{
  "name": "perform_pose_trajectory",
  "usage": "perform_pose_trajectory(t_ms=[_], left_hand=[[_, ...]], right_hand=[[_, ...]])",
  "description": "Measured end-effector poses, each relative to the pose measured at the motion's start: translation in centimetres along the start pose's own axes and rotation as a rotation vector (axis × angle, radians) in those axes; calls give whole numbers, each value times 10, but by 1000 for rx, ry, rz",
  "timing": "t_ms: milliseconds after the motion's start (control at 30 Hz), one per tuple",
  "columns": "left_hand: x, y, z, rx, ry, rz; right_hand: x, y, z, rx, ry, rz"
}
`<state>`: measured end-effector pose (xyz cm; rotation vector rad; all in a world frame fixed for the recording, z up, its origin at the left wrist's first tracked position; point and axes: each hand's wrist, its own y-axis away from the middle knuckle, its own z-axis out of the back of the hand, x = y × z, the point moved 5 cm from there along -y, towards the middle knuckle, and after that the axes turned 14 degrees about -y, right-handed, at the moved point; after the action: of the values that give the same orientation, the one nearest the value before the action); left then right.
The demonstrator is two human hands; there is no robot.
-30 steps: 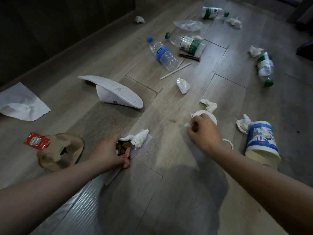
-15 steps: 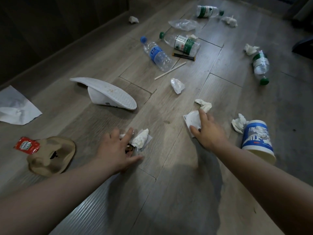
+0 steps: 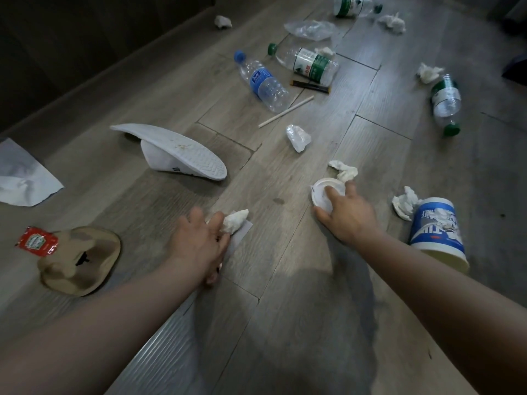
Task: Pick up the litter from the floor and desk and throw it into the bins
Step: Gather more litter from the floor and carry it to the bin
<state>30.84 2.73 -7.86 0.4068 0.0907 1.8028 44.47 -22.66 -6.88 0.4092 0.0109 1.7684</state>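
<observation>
Down at floor (image 3: pixel 285 323) level, and both hands are put to work at once. The left hand (image 3: pixel 199 243) is laid over a crumpled tissue (image 3: pixel 235 220) and a flat slip of paper (image 3: pixel 242 234), fingers curved down on the little heap, apparently so that it can be gathered in one go. Whether it is truly gripped or only pressed flat cannot be told. To the right, the white lid (image 3: pixel 323 193) is taken by the right hand (image 3: pixel 349 216), with fingers draped across its top and the thumb hooked at the near rim, a hold suited to lifting a flat disc off the boards. A second tissue (image 3: pixel 345 171) is seen just beside those fingertips, a paper cup (image 3: pixel 436 229) is tipped over further right, and a blue-capped bottle (image 3: pixel 262 81) is left lying far off. No bin is shown, so most of the clearing is judged undone.
</observation>
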Motion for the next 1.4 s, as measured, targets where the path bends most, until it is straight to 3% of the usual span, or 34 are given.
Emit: perform_pose_trajectory(t_ms=[200,333,533,767,933,1233,1400], left_hand=[[1,1,-9,61,93,-40],[-6,6,-16,40,-11,-175],[-14,11,-20,38,-64,-207],[-17,14,-15,49,145,-135],[9,10,-5,13,482,-59],[18,17,12,-105,581,-129],[26,19,20,-206,698,-39]], right_hand=[[-6,-10,0,58,-99,-28],[-6,-16,2,78,-88,-67],[-5,-11,1,67,-130,-78],[-6,5,-2,75,-135,-62],[-9,17,-3,86,-154,-75],[-1,34,13,73,-162,-72],[8,48,22,93,-185,-64]])
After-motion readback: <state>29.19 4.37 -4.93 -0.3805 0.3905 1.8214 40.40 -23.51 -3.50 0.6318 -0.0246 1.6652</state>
